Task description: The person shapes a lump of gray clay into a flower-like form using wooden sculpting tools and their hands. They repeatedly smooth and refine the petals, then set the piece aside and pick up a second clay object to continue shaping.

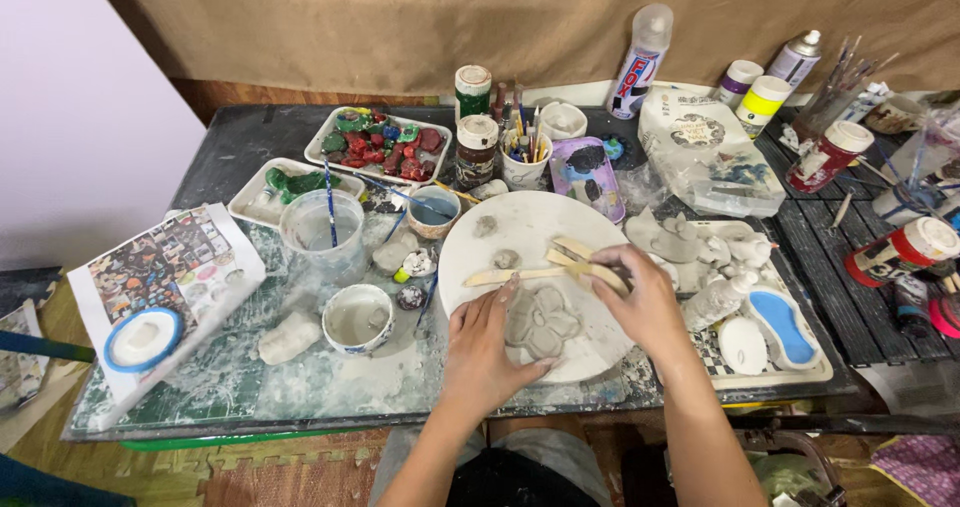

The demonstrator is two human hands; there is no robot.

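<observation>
head cam is looking down at a messy craft table (250,387). left hand (483,347) is lying flat, fingers spread a bit, pressing against the left edge of a grey clay flower (545,322) that's sitting on the round white board (520,229) just below the middle of the frame. right hand (640,302) is curling shut around a wooden stick tool (575,257), its tip pointing toward upper left. another wooden stick (500,276) is lying across the board. a small bowl of grey slip (357,319) is sitting to the left, and a clear water cup (320,229) with a brush above it.
</observation>
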